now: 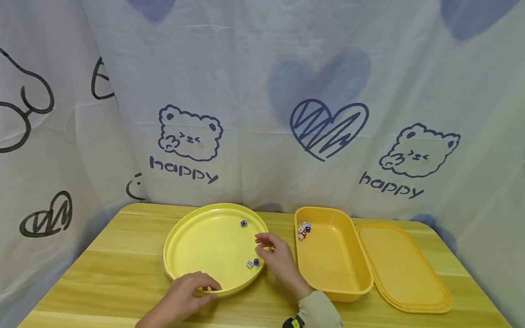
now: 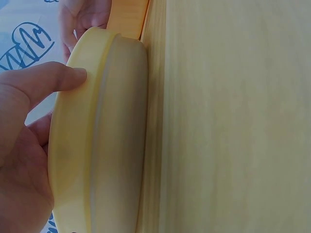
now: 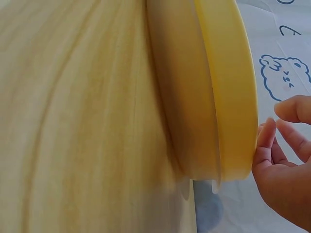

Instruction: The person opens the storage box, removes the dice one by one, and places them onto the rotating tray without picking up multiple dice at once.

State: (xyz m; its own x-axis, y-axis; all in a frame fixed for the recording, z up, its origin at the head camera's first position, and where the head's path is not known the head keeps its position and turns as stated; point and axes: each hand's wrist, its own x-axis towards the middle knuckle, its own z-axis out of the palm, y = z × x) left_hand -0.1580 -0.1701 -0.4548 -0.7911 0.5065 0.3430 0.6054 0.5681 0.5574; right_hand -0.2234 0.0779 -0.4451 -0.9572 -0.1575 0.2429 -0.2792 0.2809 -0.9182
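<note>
Dice (image 1: 249, 264) on yellow tray (image 1: 205, 246), left hand (image 1: 190, 291) gripping it, right hand (image 1: 280, 258) nearby

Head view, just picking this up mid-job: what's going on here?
A person's left hand grips the near rim of a round yellow tray, while the right hand is at its right rim, with no die visible in its fingers. The tray holds one blue die toward the far side, plus a white die and a second blue die close together. A cluster of dice sits along the left wall of the orange-yellow box.
</note>
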